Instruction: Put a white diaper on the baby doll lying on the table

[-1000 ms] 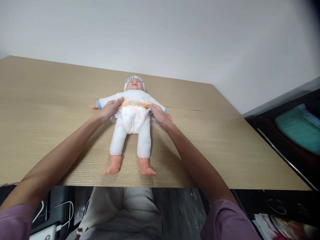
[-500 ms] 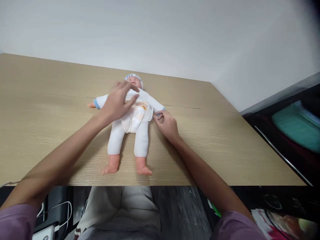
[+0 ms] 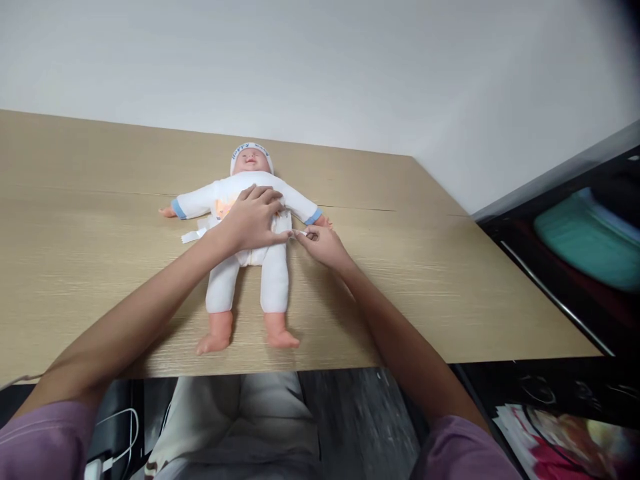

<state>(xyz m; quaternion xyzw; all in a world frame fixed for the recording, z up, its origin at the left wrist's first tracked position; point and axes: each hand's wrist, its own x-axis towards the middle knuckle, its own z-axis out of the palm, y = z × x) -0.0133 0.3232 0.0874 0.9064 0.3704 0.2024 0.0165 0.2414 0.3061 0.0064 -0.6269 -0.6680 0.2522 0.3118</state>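
Observation:
A baby doll (image 3: 253,180) in a white outfit with blue cuffs and a white cap lies on its back, feet toward me. Around its hips is a white diaper (image 3: 253,257), its front partly hidden by my hand. My left hand (image 3: 256,219) rests on the doll's belly with fingers stretched out, its thumb reaching to the diaper's right edge. Just beside that edge, my right hand (image 3: 323,247) pinches a white diaper tab (image 3: 300,233) near the doll's cuff. The other diaper tab (image 3: 193,237) sticks out loose on the left side.
The doll lies on a light wooden table (image 3: 425,280) against a pale wall (image 3: 300,73). Beyond the table's right edge is a dark surface with a green item (image 3: 590,240). Below the front edge are a white cable (image 3: 135,427) and a colourful packet (image 3: 560,440).
My left hand has come down onto the doll's belly from above it. My right hand stays at the doll's side, with the white tab now showing in its fingers. The view has shifted slightly.

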